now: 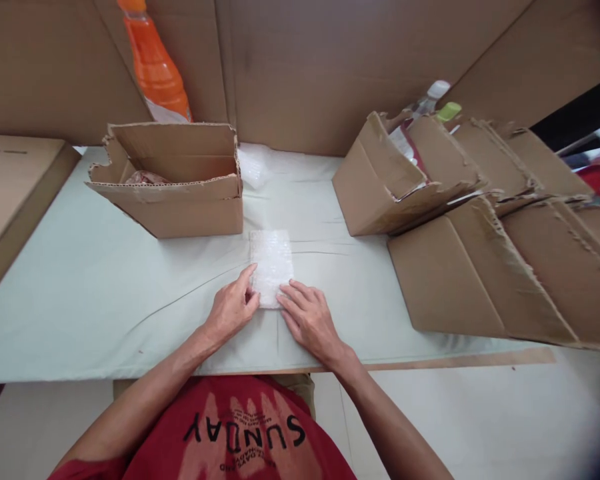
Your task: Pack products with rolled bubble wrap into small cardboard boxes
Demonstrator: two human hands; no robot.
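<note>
A flat rectangular bubble-wrap pouch (271,263) lies on the pale green cloth in front of me. At its left edge is my left hand (231,305), index finger stretched along the side and thumb at the lower corner, with a gap between them. The other fingers of that hand are partly hidden beneath it. My right hand (310,319) rests with outstretched fingers over the pouch's lower right edge. Neither hand lifts the pouch; it sits flat on the table.
An open cardboard box (195,210) stands behind on the left, an orange bottle (160,70) beyond it. Clear plastic wrap (254,165) lies beside that box. Several open boxes (445,273) line the right side, bottles among them. A large carton (15,193) sits far left.
</note>
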